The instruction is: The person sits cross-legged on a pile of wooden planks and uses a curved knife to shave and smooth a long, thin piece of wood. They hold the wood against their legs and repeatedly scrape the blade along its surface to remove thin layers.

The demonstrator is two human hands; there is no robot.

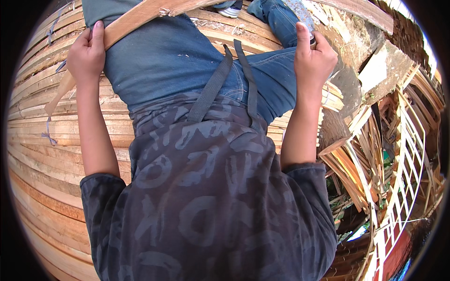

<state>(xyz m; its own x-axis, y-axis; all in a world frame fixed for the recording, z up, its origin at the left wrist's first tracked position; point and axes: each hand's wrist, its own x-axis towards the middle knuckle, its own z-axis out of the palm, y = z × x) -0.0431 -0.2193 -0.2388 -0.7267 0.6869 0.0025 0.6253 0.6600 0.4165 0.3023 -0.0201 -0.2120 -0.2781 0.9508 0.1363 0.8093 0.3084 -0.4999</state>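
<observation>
My left hand [87,55] is closed around a long flat wooden strip [136,22], thumb pressed along its edge. The strip slants over my left thigh toward the top of the view, and its other end sticks out below the hand. A small curl of shaving [165,11] clings to it. My right hand [315,55] grips a machete, its thumb pointing up toward the broad, worn grey-blue blade [299,13]. Most of the handle is hidden in the fist. The blade stands apart from the strip, above my right knee.
Bundled wooden strips [61,136] lie beneath me and to the left, tied with blue cord [48,138]. At right are a cut log [335,132], split wood pieces [349,173] and a pale slatted lattice [403,178]. A shoe [229,11] shows at the top among shavings.
</observation>
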